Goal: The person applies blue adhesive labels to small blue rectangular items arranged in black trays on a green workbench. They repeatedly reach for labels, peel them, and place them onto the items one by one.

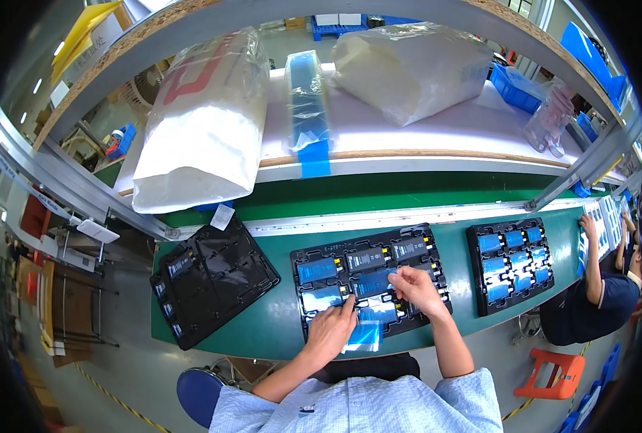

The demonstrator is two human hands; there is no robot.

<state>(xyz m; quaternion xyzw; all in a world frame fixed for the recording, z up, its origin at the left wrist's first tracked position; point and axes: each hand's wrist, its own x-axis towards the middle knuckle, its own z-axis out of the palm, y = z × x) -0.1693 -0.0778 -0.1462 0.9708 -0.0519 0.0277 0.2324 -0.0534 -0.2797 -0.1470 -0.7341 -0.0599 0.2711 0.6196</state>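
Observation:
A black plastic tray lies on the green table in front of me, holding several flat rectangular battery cells in its pockets. Some of them carry shiny blue film, others show a bare black face. My right hand pinches the right edge of a blue film over the middle cell. My left hand rests at the tray's front left, index finger stretched to the lower left corner of that middle cell. Between my hands, at the tray's front edge, lie blue film sheets with clear borders.
Left stand stacked black trays with several cells in the top one. Right lies another tray of blue-covered cells. The shelf above bears white bags and a blue film strip. A co-worker works far right, near an orange stool.

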